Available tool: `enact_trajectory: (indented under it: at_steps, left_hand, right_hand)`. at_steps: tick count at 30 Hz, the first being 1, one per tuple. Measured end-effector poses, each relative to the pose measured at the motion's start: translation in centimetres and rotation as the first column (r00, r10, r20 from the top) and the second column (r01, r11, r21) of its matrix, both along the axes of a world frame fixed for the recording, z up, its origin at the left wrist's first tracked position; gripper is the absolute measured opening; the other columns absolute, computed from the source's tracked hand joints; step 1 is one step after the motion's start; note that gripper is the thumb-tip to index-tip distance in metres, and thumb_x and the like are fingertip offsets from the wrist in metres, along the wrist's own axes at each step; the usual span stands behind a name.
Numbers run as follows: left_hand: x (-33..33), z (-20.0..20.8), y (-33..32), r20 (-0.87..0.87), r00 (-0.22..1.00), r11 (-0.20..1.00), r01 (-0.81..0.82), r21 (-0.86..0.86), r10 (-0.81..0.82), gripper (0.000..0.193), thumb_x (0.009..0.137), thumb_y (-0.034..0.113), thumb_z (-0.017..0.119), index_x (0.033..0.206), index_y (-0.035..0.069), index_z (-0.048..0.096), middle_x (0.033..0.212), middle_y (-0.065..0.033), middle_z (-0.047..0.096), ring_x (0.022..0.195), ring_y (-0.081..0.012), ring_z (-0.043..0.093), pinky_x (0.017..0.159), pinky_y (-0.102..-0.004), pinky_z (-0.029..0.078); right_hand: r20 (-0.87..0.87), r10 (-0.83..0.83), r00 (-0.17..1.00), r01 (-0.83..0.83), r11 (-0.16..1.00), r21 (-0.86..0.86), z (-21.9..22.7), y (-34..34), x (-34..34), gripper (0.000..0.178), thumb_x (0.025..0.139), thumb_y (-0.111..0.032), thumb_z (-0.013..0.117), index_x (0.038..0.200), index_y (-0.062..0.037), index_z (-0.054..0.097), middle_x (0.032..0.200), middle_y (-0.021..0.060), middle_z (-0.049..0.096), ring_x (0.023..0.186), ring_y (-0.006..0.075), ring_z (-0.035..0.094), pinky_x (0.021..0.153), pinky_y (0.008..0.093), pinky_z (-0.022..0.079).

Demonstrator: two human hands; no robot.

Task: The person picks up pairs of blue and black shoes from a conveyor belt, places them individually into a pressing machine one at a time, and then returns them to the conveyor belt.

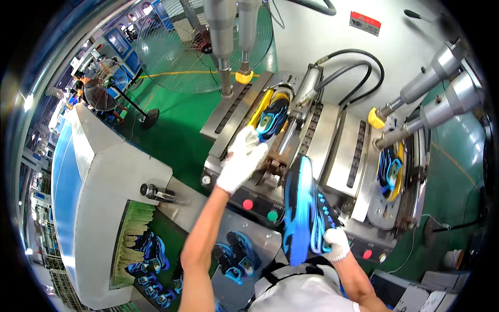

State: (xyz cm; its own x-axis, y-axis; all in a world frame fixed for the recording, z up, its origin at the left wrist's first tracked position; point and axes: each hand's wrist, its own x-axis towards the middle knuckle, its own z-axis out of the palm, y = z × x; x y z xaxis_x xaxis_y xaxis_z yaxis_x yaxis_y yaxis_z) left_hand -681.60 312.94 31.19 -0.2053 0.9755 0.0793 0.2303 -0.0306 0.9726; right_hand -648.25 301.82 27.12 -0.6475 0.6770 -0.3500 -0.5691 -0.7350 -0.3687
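My left hand (241, 158), in a white glove, reaches over the left station of the press (228, 174). Its fingers are stretched out at the near end of a black and blue sandal (273, 118), which sits in the station beside a yellow pad (260, 108). Whether the fingertips press on the sandal is hard to make out. Close to my body, my gloved right hand (337, 244) is closed on the lower end of another sandal (299, 210), held upright with its blue sole turned left. A third sandal (389, 169) lies in the right station against a yellow pad.
Metal cylinders (221, 31) hang above the left station; others (436, 106) slant over the right one. Red (248, 204) and green (272, 216) buttons line the machine's front. Several sandals (236, 255) rest on a metal shelf, more by a strip-curtained opening (130, 244). A caged fan (202, 47) stands behind.
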Motion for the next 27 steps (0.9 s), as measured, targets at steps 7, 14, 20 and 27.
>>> enact_trajectory:
  at_steps: [7,14,20,27]
  left_hand:
    - [-1.6,-7.0,18.4,-0.830,0.558,0.949,-0.250,-0.191,-0.020,0.091,0.078,0.050,0.077,0.147,0.004,0.041,0.143,-0.0241,0.050,0.132,-0.0383,0.051,0.111,-0.0527,0.039]
    - [-4.4,-0.9,19.9,-0.779,0.619,0.925,-0.234,-0.300,-0.097,0.084,0.074,0.052,0.077,0.136,0.001,0.049,0.128,-0.0270,0.064,0.117,-0.0402,0.063,0.100,-0.0470,0.050]
    - [-6.8,5.5,3.8,-0.609,0.717,0.939,-0.299,0.171,0.339,0.069,0.075,0.038,0.082,0.126,-0.001,0.056,0.112,-0.0228,0.071,0.104,-0.0340,0.070,0.091,-0.0410,0.054]
    - [-9.2,0.5,-23.0,-0.577,0.597,0.706,-0.707,-0.048,0.558,0.067,0.071,0.018,0.085,0.128,0.001,0.055,0.114,-0.0191,0.067,0.104,-0.0318,0.066,0.095,-0.0400,0.051]
  right_hand:
    - [0.042,-0.354,0.934,0.343,0.925,0.163,4.5,0.8,5.1,0.090,0.070,-0.009,0.087,0.147,0.0034,0.043,0.130,0.0193,0.064,0.113,0.0360,0.067,0.099,0.0494,0.056]
    - [0.319,-0.302,0.898,0.309,0.951,0.031,-0.6,-1.0,7.2,0.074,0.074,-0.006,0.082,0.139,0.0051,0.049,0.117,0.0158,0.068,0.104,0.0312,0.070,0.093,0.0458,0.059]
    - [0.457,-0.343,0.820,0.134,0.893,0.430,4.4,7.5,-5.1,0.034,0.086,-0.004,0.071,0.119,0.0030,0.063,0.103,0.0114,0.072,0.090,0.0231,0.072,0.082,0.0386,0.061]
    - [0.533,-0.241,0.811,0.121,0.961,0.249,-0.1,30.6,-27.0,0.020,0.083,-0.005,0.074,0.103,-0.0046,0.069,0.095,0.0098,0.071,0.086,0.0258,0.069,0.078,0.0459,0.059]
